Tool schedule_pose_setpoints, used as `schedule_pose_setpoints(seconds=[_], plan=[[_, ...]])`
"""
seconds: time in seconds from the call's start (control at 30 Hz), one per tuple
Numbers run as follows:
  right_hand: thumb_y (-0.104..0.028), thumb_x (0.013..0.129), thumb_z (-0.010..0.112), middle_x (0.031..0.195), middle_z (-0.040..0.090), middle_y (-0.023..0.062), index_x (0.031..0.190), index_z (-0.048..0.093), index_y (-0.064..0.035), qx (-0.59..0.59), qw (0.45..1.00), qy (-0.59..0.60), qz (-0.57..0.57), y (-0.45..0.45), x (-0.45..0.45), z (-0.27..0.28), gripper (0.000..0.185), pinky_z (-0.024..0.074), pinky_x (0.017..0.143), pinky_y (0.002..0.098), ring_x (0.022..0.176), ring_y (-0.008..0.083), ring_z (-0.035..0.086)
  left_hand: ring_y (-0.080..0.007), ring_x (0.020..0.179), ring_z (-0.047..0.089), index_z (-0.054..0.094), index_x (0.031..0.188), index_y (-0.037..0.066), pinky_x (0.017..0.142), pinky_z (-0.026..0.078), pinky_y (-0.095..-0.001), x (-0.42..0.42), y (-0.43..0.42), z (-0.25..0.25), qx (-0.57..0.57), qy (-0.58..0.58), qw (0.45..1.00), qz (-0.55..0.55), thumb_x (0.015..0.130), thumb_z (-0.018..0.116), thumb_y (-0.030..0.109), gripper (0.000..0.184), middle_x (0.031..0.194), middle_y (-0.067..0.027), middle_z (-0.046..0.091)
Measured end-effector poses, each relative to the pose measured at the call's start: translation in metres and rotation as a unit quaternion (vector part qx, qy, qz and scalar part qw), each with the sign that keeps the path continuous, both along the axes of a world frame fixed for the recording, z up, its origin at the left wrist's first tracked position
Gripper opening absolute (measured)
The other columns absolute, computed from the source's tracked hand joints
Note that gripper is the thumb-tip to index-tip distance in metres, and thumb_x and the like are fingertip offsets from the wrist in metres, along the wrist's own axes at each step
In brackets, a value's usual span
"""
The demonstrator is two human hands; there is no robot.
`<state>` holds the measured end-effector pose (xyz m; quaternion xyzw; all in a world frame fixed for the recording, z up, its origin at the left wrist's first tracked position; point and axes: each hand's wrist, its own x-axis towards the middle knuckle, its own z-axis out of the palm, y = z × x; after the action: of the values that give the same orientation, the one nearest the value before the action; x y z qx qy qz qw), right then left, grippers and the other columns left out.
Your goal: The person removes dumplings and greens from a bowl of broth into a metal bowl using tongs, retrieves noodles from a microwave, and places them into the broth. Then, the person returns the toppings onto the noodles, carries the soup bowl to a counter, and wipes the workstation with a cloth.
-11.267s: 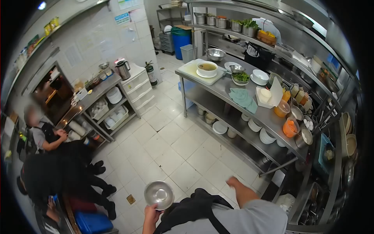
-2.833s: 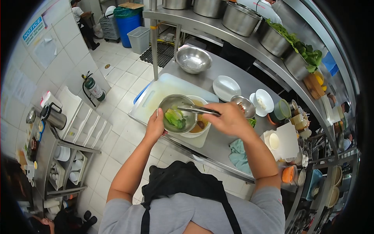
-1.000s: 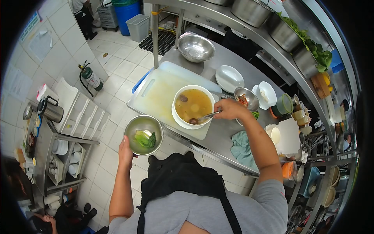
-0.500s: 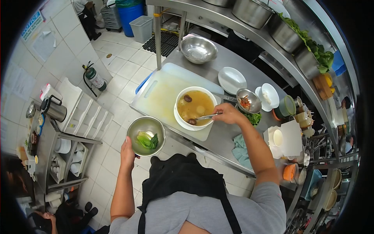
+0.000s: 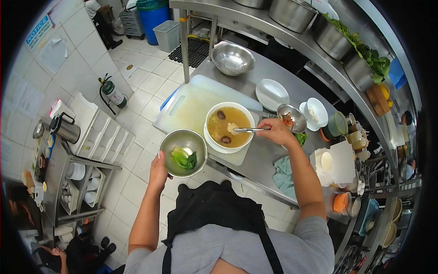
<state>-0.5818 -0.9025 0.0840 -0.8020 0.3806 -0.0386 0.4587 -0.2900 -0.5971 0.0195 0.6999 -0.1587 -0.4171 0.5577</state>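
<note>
My left hand (image 5: 158, 172) grips the rim of a steel mixing bowl (image 5: 171, 140), held in the air just off the counter's front edge. Green bok choy (image 5: 184, 158) lies inside it. In my right hand (image 5: 275, 131) are metal tongs (image 5: 250, 130), their tips at a pale chunk (image 5: 233, 128) in the soup. The white soup bowl (image 5: 250, 115) holds brown broth with two dark mushrooms, one being a mushroom (image 5: 221, 114) near the far rim. Under the bowl a white plate (image 5: 211, 145) rests on the cutting board (image 5: 191, 106).
A wide steel bowl (image 5: 232, 59), an oval white dish (image 5: 272, 94) and a small steel bowl (image 5: 297, 119) with orange-red strips stand on the counter. A green cloth (image 5: 285, 176) lies near its front edge. The steel shelf (image 5: 255, 16) overhangs the back.
The steel mixing bowl with bok choy has moved right, closer to the soup bowl. The tongs have shifted up and right, and a pale chunk now shows at their tips.
</note>
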Motion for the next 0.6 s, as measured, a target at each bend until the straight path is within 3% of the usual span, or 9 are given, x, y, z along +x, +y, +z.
schedule_pose_setpoints(seconds=[0.17,0.3,0.4,0.47,0.6], plan=[[-0.013,0.077,0.074,0.075,0.063,0.0015,0.09,0.067,-0.0023,0.054,0.997,-0.023,-0.045,0.006,0.001,0.021,0.019,0.0457,0.065,0.025,0.068,0.0099,0.055,-0.013,0.05,0.054,0.054,0.116,-0.001,0.042,0.043,-0.0251,-0.013,-0.027,0.008,-0.002,-0.014,0.999,-0.044,0.102,0.028,0.047,0.057,0.068,-0.0067,0.058],[-0.013,0.078,0.073,0.069,0.061,-0.0019,0.093,0.066,-0.0031,0.049,0.997,-0.056,-0.013,0.024,0.013,0.037,0.019,0.0444,0.06,0.0243,0.064,0.0077,0.053,-0.0116,0.055,0.055,0.056,0.117,0.001,0.042,0.043,-0.0243,-0.025,-0.046,0.018,-0.018,-0.016,0.997,-0.077,0.102,0.029,0.047,0.055,0.075,-0.0055,0.06],[-0.017,0.078,0.073,0.07,0.064,0.0005,0.095,0.065,-0.005,-0.024,0.991,-0.098,0.085,0.047,0.029,0.042,0.022,0.0462,0.06,0.0272,0.063,0.0104,0.056,-0.012,0.057,0.055,0.056,0.118,0.001,0.043,0.044,-0.0253,-0.03,-0.056,0.016,-0.021,0.001,0.996,-0.084,0.102,0.03,0.046,0.054,0.076,-0.0052,0.06],[-0.021,0.078,0.073,0.075,0.067,0.0061,0.097,0.065,-0.0071,-0.127,0.978,-0.046,0.16,0.061,0.037,0.047,0.025,0.0479,0.062,0.0301,0.064,0.015,0.06,-0.0121,0.058,0.056,0.056,0.118,0.001,0.043,0.045,-0.0256,-0.033,-0.058,0.014,-0.024,0.006,0.996,-0.084,0.102,0.031,0.045,0.053,0.076,-0.0052,0.06],[-0.025,0.077,0.072,0.08,0.068,0.0124,0.098,0.066,-0.0079,-0.128,0.983,-0.04,0.121,0.066,0.039,0.058,0.027,0.049,0.064,0.034,0.068,0.0227,0.064,-0.0127,0.057,0.056,0.056,0.117,0.0,0.044,0.046,-0.0264,-0.03,-0.052,0.01,-0.043,0.01,0.997,-0.059,0.103,0.032,0.042,0.051,0.075,-0.0063,0.06]])
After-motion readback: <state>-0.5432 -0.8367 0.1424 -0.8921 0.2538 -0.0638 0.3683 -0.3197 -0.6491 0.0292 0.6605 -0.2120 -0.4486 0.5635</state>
